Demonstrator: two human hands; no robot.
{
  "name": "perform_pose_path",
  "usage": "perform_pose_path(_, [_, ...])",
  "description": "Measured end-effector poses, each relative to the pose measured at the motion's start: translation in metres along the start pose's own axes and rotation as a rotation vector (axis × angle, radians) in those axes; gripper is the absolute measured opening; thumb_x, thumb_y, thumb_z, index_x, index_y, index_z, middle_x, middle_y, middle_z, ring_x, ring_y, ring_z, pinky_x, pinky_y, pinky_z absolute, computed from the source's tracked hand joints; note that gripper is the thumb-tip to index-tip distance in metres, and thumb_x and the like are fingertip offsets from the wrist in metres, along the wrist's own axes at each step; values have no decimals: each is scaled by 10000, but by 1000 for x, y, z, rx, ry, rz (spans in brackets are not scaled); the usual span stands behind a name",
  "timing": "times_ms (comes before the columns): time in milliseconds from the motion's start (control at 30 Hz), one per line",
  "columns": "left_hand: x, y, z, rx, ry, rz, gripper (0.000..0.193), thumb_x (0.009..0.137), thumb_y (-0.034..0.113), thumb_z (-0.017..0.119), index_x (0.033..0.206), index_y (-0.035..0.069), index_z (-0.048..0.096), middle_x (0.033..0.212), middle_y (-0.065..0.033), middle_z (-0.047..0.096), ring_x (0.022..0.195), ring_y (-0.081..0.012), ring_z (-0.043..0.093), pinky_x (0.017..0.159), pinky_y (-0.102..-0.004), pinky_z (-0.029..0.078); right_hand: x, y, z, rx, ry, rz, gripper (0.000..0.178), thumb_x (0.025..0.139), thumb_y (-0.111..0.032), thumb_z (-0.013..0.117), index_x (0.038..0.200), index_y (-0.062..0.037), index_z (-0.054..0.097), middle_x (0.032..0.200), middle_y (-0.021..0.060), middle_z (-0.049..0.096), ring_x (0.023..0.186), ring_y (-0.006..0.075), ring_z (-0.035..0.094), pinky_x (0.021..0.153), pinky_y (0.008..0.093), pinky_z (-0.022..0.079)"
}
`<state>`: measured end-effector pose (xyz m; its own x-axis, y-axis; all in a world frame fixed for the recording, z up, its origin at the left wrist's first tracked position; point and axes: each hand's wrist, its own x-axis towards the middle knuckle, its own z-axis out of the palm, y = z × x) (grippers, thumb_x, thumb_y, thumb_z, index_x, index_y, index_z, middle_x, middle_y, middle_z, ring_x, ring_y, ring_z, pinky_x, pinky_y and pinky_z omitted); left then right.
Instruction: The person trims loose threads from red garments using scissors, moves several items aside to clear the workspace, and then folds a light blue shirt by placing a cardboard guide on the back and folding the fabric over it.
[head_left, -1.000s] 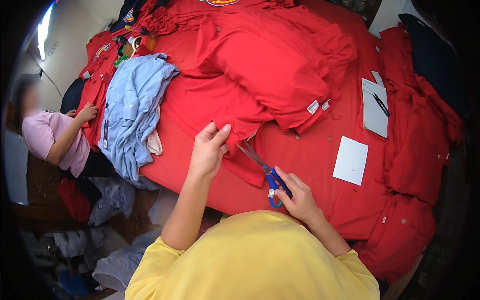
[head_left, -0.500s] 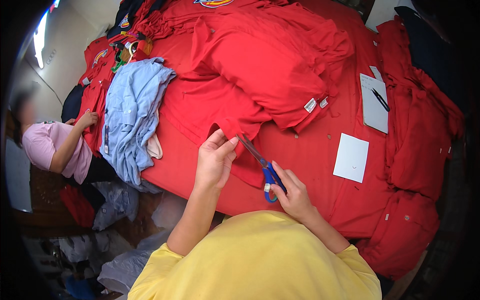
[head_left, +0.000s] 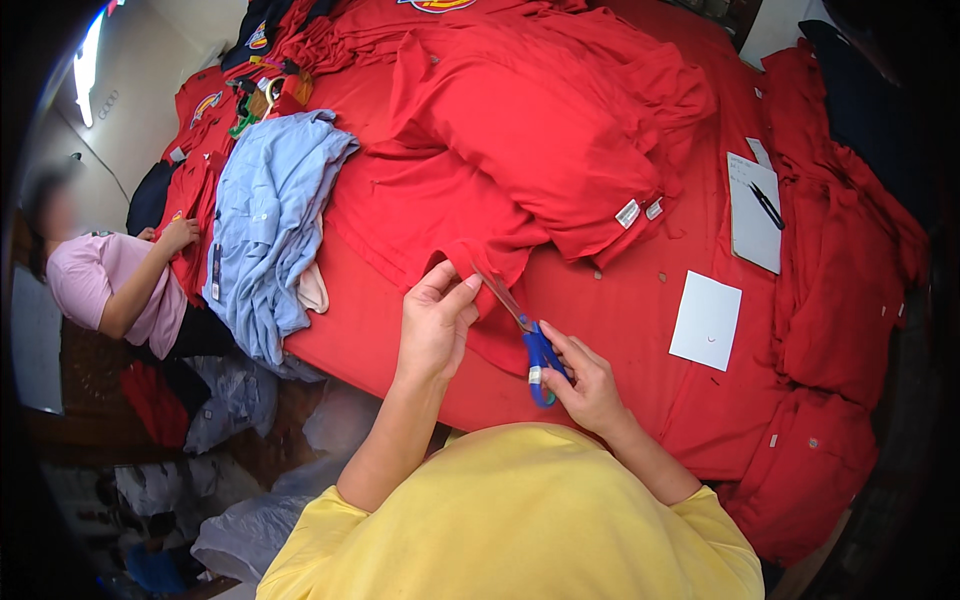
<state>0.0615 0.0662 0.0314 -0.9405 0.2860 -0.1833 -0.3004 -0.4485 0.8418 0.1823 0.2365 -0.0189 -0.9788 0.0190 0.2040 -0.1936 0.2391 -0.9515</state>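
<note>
My left hand (head_left: 437,318) pinches the edge of a red garment (head_left: 425,205), holding a fold of it up from the table. My right hand (head_left: 592,388) has its fingers in the blue handles of a pair of scissors (head_left: 541,352). The scissor blades point up and left, their tips against the red cloth beside my left fingertips. Whether the blades are cutting into the cloth is too fine to make out. The garment spreads away from me beneath a larger bundle of red clothes (head_left: 540,120) with white labels.
Light-blue shirts (head_left: 265,225) lie left, near a person in pink (head_left: 125,285) handling red garments. A white paper (head_left: 706,320), a notepad (head_left: 752,230) and black thread snips (head_left: 767,207) lie right, beside stacked red clothes (head_left: 835,290). Plastic bags (head_left: 250,535) sit low at left.
The whole view has shifted slightly. My hands keep almost the same pose, with the scissors still at the garment's edge. The other person's hand on the red cloth has barely moved.
</note>
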Motion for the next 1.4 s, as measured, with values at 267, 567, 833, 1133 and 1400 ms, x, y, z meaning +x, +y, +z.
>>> perform_pose_path(267, [-4,0,7,115,22,47,305,891,-49,566,1195,-29,571,949,-38,630,783,-80,542,653,-232,412,10,10,0,231,-45,127,547,878,5,605,1400,-19,442,925,81,570,786,91,572,696,241,494])
perform_pose_path(567, [-13,0,3,224,-14,42,445,870,-48,592,1303,-10,499,984,-31,638,798,-58,565,656,-201,430,15,3,-3,216,-74,76,518,898,27,551,1401,-51,458,1005,80,583,788,102,585,740,242,494])
perform_pose_path(833, [-11,-5,-13,265,47,107,371,867,-40,610,1234,0,578,1042,4,597,814,-33,531,714,-181,422,14,17,-9,278,-187,294,516,897,-12,578,1398,-56,461,1024,109,598,871,110,596,778,267,502])
perform_pose_path(1133, [-17,5,-6,362,-14,117,463,871,-56,578,1322,-40,474,1206,-81,599,1084,-136,573,945,-272,448,25,7,-5,361,-193,238,491,907,-1,557,1388,-38,468,1020,70,599,866,93,580,747,262,499])
perform_pose_path(1400, [-9,0,-25,328,40,85,478,862,-47,601,1322,-26,472,1219,-76,593,1071,-133,580,939,-266,448,22,11,-4,241,-199,173,488,908,10,548,1387,-37,469,991,57,598,823,91,574,715,246,491])
